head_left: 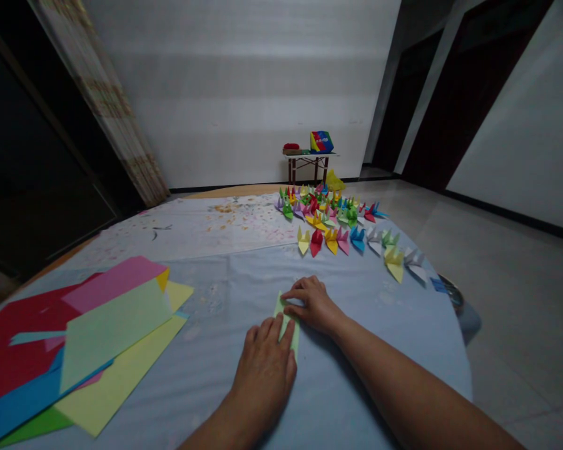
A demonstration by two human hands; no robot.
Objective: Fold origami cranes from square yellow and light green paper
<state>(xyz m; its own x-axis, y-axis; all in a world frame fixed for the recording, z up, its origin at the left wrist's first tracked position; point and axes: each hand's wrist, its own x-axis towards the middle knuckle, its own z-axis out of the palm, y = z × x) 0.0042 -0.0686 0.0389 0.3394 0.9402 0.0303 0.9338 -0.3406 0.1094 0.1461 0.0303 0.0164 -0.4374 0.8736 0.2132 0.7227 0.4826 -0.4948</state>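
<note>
A narrow folded piece of light green paper (pixel 295 340) lies on the table in front of me, partly covered by both hands. My left hand (pixel 265 365) rests flat on its near part, fingers stretched forward across it. At the far end, my right hand (pixel 312 303) has its thumb and index finger closed on the paper's edge, the other fingers curled. Beyond the hands stand folded paper cranes in many colours, among them a red crane (pixel 316 242), a blue crane (pixel 357 239) and a pale yellow crane (pixel 395 262).
On the left lies a loose pile of coloured sheets, with a pale green sheet (pixel 117 331) on top and a red sheet (pixel 19 344) beneath. A patterned cloth (pixel 187 228) covers the round table's far side. Against the wall, a small table (pixel 309 156) holds a colourful box (pixel 321 142).
</note>
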